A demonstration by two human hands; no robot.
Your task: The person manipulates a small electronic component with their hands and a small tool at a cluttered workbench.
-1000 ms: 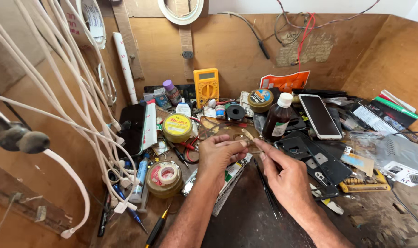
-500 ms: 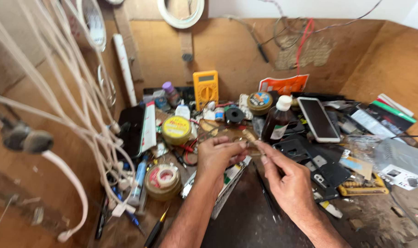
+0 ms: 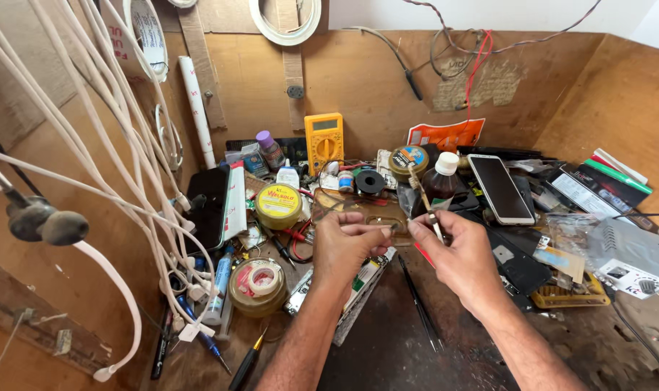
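Hands number two: left hand [image 3: 347,242] pinches one tiny part, right hand [image 3: 456,250] grips one brush [image 3: 421,190]

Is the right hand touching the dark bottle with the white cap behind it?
Apart. The head view shows the right hand raised over the bench, with clutter visible between its fingers and the dark bottle, which stands farther back.

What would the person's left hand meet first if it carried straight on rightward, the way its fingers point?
Probably the right hand: the left hand points its fingers rightward at it across a narrow gap, where a tiny part is pinched, too small to identify. Depth is unclear, so it might pass just in front.
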